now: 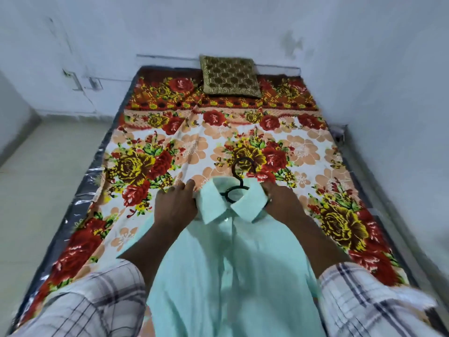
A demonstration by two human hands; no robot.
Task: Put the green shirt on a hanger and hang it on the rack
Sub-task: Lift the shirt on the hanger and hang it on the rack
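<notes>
The green shirt (226,263) lies front up on the bed, buttoned down the middle, with its collar (245,203) pointing toward the far wall and its tail running down to the person standing at the foot. A black hanger (225,195) sits inside it. Its neck shows in the open collar and its hook curls out past the collar onto the sheet, while the arms of the hanger are hidden under the cloth of the shoulders.

The left hand (175,205) is on the shirt's left shoulder, just beside the collar, with its fingers (188,184) curled over the edge of the cloth and gripping it. The right hand (284,203) does the same on the other shoulder, knuckles up and fingers bent down round the cloth. A small dark bit of hanger peeks out by its thumb side. Whether either hand also has the hanger's arm inside its grip I cannot tell. Both forearms come out of rolled plaid sleeves (97,300).

Under the shirt is a flowered bedsheet (170,147), red and yellow roses on a pale ground, rumpled in a ridge on the left. It covers a mattress (85,198) whose shiny plastic wrap shows along the left edge. At the head of the bed an olive and gold cushion (229,76) leans against the pale wall (340,45). A light tiled floor (36,190) runs along the left of the bed.
</notes>
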